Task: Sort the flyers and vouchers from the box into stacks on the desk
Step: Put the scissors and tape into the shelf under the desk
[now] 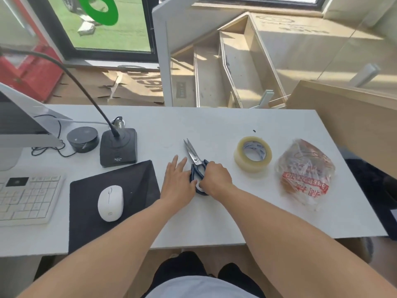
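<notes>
Steel scissors [192,152] with dark blue handles lie on the white desk [214,123], blades pointing away from me. My right hand [216,178] curls round the handles. My left hand [178,179] lies beside the handles with straight fingers, its thumb touching them. A closed cardboard box [348,117] stands at the desk's right end. A plastic bag [305,173] with red print lies near it. No flyers or vouchers are visible.
A roll of clear tape [253,154] sits right of the scissors. On the left are a white mouse [110,203] on a black pad [129,181], a keyboard [25,198], a microphone base [118,149], a round black device [82,138] and a monitor [19,119]. Flattened cartons lie behind the desk.
</notes>
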The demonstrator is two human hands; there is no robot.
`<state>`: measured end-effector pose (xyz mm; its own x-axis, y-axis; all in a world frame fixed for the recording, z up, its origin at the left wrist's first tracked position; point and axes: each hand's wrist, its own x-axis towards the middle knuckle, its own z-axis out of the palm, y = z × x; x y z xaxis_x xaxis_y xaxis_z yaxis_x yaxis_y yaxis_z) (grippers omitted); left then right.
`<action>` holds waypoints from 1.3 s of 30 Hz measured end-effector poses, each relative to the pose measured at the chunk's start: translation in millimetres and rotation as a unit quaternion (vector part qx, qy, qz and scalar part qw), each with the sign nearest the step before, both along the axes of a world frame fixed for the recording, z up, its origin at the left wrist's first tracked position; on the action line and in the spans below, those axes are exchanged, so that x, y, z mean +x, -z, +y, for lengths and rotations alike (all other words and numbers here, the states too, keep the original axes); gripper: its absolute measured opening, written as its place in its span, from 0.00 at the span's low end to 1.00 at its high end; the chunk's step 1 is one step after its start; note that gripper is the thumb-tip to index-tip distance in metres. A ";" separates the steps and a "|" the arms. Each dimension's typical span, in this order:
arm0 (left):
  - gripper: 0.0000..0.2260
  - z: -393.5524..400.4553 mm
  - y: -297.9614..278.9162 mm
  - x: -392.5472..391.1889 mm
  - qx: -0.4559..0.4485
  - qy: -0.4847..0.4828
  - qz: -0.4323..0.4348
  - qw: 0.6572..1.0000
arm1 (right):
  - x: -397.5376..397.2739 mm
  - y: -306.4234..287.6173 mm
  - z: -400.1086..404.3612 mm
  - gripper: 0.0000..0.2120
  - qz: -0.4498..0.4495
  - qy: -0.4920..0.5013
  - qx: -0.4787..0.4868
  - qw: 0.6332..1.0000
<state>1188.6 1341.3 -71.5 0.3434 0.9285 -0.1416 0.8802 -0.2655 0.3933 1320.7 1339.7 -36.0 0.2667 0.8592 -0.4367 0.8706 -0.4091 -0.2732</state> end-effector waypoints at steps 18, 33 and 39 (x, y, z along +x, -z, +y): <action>0.13 -226.7 0.8 90.2 -0.001 -0.250 -0.073 0.965 | 83.2 1.6 -162.3 0.12 0.044 -0.176 0.006 0.983; 0.21 -371.9 41.1 56.7 -0.035 -0.241 -0.079 0.967 | 76.9 68.5 -313.6 0.18 0.105 -0.144 0.005 0.984; 0.23 -360.7 90.8 51.5 0.026 -0.107 -0.051 0.993 | 95.9 138.7 -330.4 0.16 0.095 -0.019 -0.044 0.994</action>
<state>1240.1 980.6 -162.3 0.1485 0.9867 -0.0668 0.8751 -0.0996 0.4736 1416.6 1009.2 -174.8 0.1397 0.8231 -0.5505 0.8217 -0.4066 -0.3995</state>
